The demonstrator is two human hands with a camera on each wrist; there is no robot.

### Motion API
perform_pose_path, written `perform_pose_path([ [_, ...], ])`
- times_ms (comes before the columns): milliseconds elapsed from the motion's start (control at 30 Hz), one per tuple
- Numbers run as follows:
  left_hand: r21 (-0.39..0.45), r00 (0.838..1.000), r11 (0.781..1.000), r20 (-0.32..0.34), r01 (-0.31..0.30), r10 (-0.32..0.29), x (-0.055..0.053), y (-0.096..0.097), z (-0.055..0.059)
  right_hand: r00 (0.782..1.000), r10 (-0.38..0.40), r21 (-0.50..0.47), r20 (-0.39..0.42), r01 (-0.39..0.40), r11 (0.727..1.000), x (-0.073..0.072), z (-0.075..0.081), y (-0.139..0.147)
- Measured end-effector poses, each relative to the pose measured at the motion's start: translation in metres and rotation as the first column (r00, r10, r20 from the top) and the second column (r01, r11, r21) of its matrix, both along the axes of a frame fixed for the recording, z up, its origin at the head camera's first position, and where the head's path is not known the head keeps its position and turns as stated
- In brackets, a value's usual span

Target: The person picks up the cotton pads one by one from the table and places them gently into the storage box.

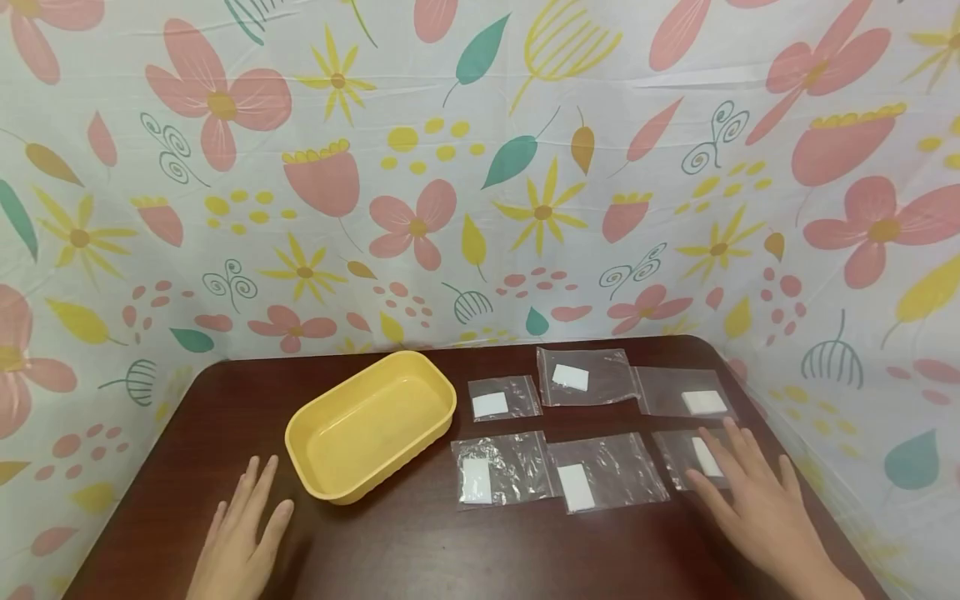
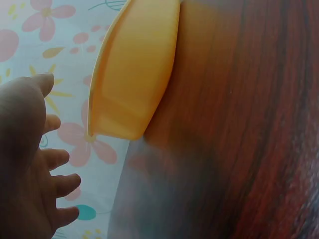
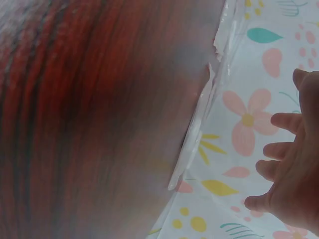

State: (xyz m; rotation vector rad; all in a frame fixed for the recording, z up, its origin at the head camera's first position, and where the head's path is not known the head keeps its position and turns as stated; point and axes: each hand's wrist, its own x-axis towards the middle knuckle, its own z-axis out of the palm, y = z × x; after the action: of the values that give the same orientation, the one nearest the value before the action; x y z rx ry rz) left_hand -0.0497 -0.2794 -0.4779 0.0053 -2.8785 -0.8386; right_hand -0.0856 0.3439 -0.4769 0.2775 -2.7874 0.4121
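Note:
My left hand (image 1: 238, 533) has its fingers extended over the table's left side, just short of a yellow plastic basin (image 1: 371, 429). It holds nothing, and in the left wrist view the fingers (image 2: 65, 185) are spread apart from the basin. On the right, my right hand (image 1: 765, 500) is spread with nothing in it, its fingertips overlapping a clear zip bag (image 1: 671, 450) with a white rectangular piece (image 1: 707, 457) inside. Several similar bags lie flat in two rows, among them a front bag (image 1: 611, 471), a back bag (image 1: 600, 387) and a small bag (image 1: 522, 396).
The dark brown wooden table (image 1: 480, 550) has a rounded far corner at the right. A floral cloth (image 1: 480, 250) hangs right behind the table and along both sides. The basin sits left of the bags, tilted diagonally across the tabletop.

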Motion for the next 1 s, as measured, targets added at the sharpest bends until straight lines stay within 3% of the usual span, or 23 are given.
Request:
perform_pose_path([
  [300,0.062,0.991,0.996,0.122,-0.065,0.057,-0.003,0.006,0.004,1.0,-0.002,-0.047,-0.031,0.001,0.999,-0.005,-0.002,0.003],
  [433,0.081,0.99,0.994,0.13,-0.072,0.061,-0.006,0.01,0.003,0.998,-0.001,-0.075,-0.067,-0.004,0.997,-0.006,-0.003,0.004],
  [667,0.146,0.991,0.985,0.119,-0.087,0.07,-0.01,0.014,0.0,0.999,-0.014,-0.113,-0.05,0.008,0.994,-0.009,-0.004,0.003],
  [800,0.241,0.991,0.966,0.115,-0.088,0.062,-0.013,0.017,-0.001,1.0,-0.024,-0.124,-0.014,0.022,0.992,-0.012,-0.004,0.003],
  [1000,0.391,0.993,0.914,0.091,-0.11,0.08,-0.021,0.023,-0.003,0.997,-0.067,-0.147,0.05,0.074,0.986,-0.019,-0.003,0.007],
])
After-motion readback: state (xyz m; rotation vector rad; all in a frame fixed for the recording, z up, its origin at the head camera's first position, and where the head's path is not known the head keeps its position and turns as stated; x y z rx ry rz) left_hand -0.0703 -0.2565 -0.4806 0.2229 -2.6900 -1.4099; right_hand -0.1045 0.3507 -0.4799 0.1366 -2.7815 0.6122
